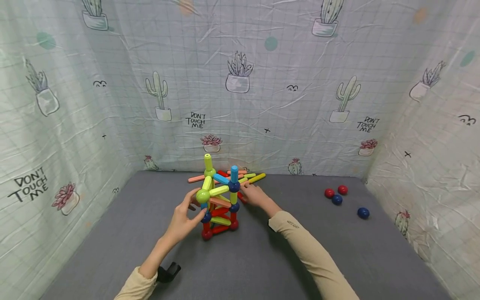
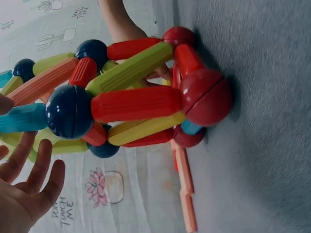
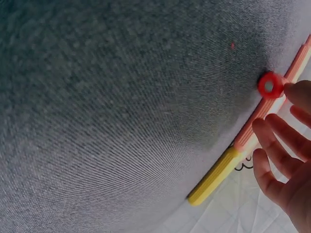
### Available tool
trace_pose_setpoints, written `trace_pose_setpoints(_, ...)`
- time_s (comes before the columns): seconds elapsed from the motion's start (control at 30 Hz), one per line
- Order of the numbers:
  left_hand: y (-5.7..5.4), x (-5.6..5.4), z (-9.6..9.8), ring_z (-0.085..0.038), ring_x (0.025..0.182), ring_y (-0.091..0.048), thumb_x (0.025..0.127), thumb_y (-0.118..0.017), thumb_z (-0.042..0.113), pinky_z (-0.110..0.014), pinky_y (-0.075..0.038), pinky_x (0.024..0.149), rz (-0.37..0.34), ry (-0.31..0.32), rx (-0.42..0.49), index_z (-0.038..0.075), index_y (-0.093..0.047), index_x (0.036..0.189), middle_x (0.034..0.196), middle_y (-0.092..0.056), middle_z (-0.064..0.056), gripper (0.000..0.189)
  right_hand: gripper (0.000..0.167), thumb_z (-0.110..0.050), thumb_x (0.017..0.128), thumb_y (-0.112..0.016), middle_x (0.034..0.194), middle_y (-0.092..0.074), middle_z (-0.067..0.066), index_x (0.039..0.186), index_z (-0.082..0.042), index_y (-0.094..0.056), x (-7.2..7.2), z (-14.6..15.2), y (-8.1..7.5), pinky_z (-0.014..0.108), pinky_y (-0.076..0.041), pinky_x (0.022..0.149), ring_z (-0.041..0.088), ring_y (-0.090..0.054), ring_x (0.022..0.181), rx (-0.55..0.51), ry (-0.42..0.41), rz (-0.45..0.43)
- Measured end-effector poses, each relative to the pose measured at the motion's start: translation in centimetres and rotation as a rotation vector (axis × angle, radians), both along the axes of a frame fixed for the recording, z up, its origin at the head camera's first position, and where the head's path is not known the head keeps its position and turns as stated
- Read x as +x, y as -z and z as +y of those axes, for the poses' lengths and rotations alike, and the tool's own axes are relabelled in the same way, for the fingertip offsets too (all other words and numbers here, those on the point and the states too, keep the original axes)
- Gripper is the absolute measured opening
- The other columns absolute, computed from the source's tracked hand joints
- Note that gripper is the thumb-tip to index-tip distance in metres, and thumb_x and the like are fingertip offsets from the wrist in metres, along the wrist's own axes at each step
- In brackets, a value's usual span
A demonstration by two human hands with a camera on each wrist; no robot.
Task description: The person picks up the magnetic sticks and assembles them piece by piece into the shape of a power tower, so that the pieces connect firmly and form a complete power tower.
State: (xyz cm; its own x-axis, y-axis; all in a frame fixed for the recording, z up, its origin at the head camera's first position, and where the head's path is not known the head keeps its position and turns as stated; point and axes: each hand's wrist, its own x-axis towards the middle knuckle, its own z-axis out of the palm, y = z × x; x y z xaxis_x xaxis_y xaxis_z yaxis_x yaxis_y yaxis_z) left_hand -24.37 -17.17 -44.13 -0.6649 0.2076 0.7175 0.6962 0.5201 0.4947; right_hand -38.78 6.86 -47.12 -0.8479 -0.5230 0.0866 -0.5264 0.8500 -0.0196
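A tower of coloured magnetic sticks and balls (image 1: 220, 222) stands on the grey table. My left hand (image 1: 184, 216) grips its near left corner, thumb in front and fingers around the side. The left wrist view shows this hand (image 2: 29, 189) at a light blue stick (image 2: 23, 118), beside a dark blue ball (image 2: 69, 111). Behind the tower's right side my right hand (image 1: 256, 195) reaches down low. In the right wrist view that hand (image 3: 286, 155) pinches a red stick (image 3: 270, 86) near its end, the other fingers loosely bent.
Loose sticks lie behind the tower, among them a yellow stick (image 1: 257, 178) and a salmon stick (image 1: 197, 178). To the right are red balls (image 1: 343, 190) and blue balls (image 1: 363, 213). A printed curtain (image 1: 277, 137) closes off the table's back and sides.
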Motion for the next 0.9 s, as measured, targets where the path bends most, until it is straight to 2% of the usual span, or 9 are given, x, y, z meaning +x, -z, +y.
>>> trace_pose_setpoints(0.2,0.6,0.5,0.1,-0.021,0.079,-0.057,0.074,-0.07,0.002,-0.03,-0.051,0.062,-0.09,0.045,0.054,0.008,-0.044,0.125,0.095,-0.06,-0.008,0.058,0.048,-0.012,0.084,-0.059,0.118,-0.056,0.008,0.129,-0.022,-0.047,0.4,0.2,0.4,0.043,-0.047,0.083,0.024,-0.058,0.096,0.081,0.018,-0.065)
trace_pose_setpoints(0.33,-0.1,1.6,0.5,-0.028,0.08,-0.057,0.072,-0.069,-0.003,-0.036,-0.051,0.063,-0.125,0.066,0.067,0.001,-0.046,0.121,0.098,-0.059,-0.016,0.054,0.049,-0.017,0.08,-0.063,0.109,-0.057,0.008,0.126,-0.026,-0.049,1.1,0.6,0.3,0.044,-0.046,0.083,0.022,-0.056,0.094,0.127,0.022,-0.078)
trace_pose_setpoints(0.43,-0.8,2.5,0.7,-0.033,0.081,-0.056,0.071,-0.067,-0.008,-0.04,-0.051,0.063,-0.134,0.068,0.086,-0.005,-0.047,0.118,0.1,-0.058,-0.021,0.051,0.045,-0.017,0.079,-0.064,0.106,-0.057,0.008,0.122,-0.025,-0.051,1.5,1.2,0.3,0.042,-0.046,0.078,0.021,-0.055,0.09,0.096,0.018,-0.099)
trace_pose_setpoints(0.57,-0.9,2.9,0.8,-0.034,0.081,-0.057,0.071,-0.066,-0.01,-0.04,-0.051,0.062,-0.13,0.058,0.1,-0.008,-0.049,0.117,0.1,-0.057,-0.023,0.049,0.037,-0.012,0.079,-0.063,0.094,-0.056,0.007,0.115,-0.018,-0.053,1.8,2.4,0.0,0.031,-0.041,0.062,0.017,-0.049,0.075,-0.099,-0.021,-0.162)
trace_pose_setpoints(0.67,0.0,2.4,0.7,-0.034,0.08,-0.057,0.071,-0.066,-0.011,-0.04,-0.051,0.062,-0.114,0.055,0.11,-0.007,-0.05,0.117,0.1,-0.057,-0.023,0.049,0.035,-0.008,0.079,-0.06,0.083,-0.055,0.006,0.113,-0.014,-0.052,2.3,3.3,-0.9,0.025,-0.035,0.056,0.014,-0.043,0.064,-0.275,-0.082,-0.171)
trace_pose_setpoints(0.77,1.0,1.6,0.3,-0.031,0.081,-0.058,0.071,-0.067,-0.008,-0.038,-0.052,0.061,-0.1,0.041,0.106,-0.003,-0.05,0.118,0.102,-0.057,-0.02,0.05,0.037,-0.006,0.08,-0.058,0.084,-0.057,0.006,0.116,-0.012,-0.052,3.4,3.7,-2.4,0.022,-0.038,0.054,0.012,-0.045,0.061,-0.438,-0.137,-0.121)
trace_pose_setpoints(0.9,1.7,1.1,0.0,-0.026,0.083,-0.059,0.072,-0.068,-0.004,-0.034,-0.052,0.062,-0.095,0.029,0.088,0.002,-0.051,0.12,0.104,-0.058,-0.015,0.051,0.037,-0.007,0.081,-0.059,0.091,-0.06,0.006,0.116,-0.014,-0.053,5.9,3.6,-4.9,0.025,-0.047,0.058,0.011,-0.053,0.067,-0.662,-0.151,0.035)
